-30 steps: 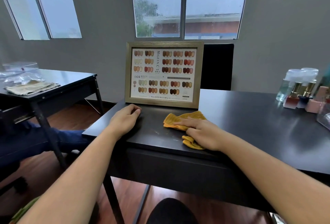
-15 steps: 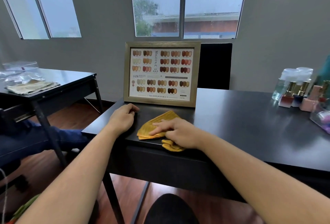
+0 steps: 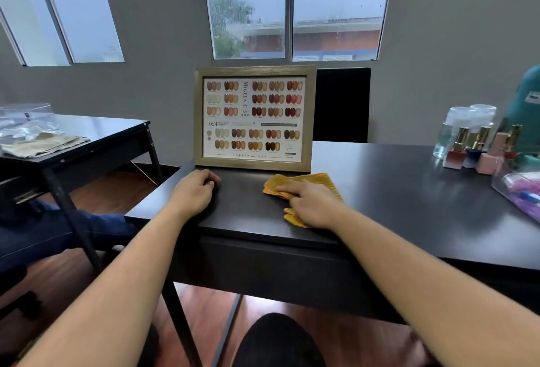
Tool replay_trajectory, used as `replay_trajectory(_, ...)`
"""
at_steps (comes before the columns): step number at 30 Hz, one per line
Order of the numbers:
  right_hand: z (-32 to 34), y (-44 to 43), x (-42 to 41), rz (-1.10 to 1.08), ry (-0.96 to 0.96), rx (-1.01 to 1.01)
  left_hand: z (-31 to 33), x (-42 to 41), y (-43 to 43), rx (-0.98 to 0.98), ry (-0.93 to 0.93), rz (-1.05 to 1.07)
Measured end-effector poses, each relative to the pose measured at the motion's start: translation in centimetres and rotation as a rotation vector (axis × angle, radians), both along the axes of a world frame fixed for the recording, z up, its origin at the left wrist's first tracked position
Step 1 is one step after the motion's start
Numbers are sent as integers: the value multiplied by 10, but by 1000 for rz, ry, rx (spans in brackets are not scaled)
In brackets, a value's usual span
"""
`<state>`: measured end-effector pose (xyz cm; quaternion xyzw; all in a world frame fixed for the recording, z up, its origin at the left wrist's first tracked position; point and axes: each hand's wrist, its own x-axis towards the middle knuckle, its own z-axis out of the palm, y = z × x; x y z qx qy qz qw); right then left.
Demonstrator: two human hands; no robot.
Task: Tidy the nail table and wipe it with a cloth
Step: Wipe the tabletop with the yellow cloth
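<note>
A yellow cloth (image 3: 287,183) lies on the black nail table (image 3: 385,197), just in front of a framed nail colour chart (image 3: 254,118). My right hand (image 3: 312,205) presses down on the cloth with its fingers stretched out flat. My left hand (image 3: 194,191) rests on the tabletop near the left corner, below the frame's left edge. Its fingers are loosely curled and hold nothing.
Nail polish bottles (image 3: 464,148), a clear bottle (image 3: 450,129), a teal object (image 3: 526,109) and a clear box (image 3: 517,191) with purple items stand at the right. A black chair (image 3: 342,103) is behind the table. A second table (image 3: 102,135) and a seated person's leg (image 3: 58,229) are at the left.
My right hand swept the cloth left toward my left hand, then back to the right. My left hand stayed in place.
</note>
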<state>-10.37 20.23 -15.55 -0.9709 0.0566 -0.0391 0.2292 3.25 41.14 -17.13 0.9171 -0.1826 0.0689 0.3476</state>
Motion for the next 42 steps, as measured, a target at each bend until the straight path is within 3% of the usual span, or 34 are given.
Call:
replay_trajectory(3,-2,30,2,136,2,-35,1,-2,-2,21,-6,5)
replay_trajectory(7,3,16,-32,368,45,157,4,-6,-4,94,-31,-21)
replay_trajectory(10,4,-22,-67,389,67,249,4,-14,-14,143,-57,-74)
replay_trajectory(16,5,-101,-91,83,-28,308,5,-37,-60,197,-92,-219)
replay_trajectory(20,3,-116,-59,-213,-69,135,4,-44,-75,195,-98,-218)
replay_trajectory(24,3,-86,-24,-336,54,-106,3,-43,-69,131,-52,-226)
replay_trajectory(30,0,-38,-45,103,15,77,2,-42,-69,125,-59,-225)
replay_trajectory(34,5,-62,-99,322,61,117,2,-43,-69,134,-77,-224)
replay_trajectory(37,8,-104,-134,226,82,128,1,-43,-69,160,-97,-226)
replay_trajectory(42,4,-164,-125,-200,7,71,1,-43,-70,210,-137,-219)
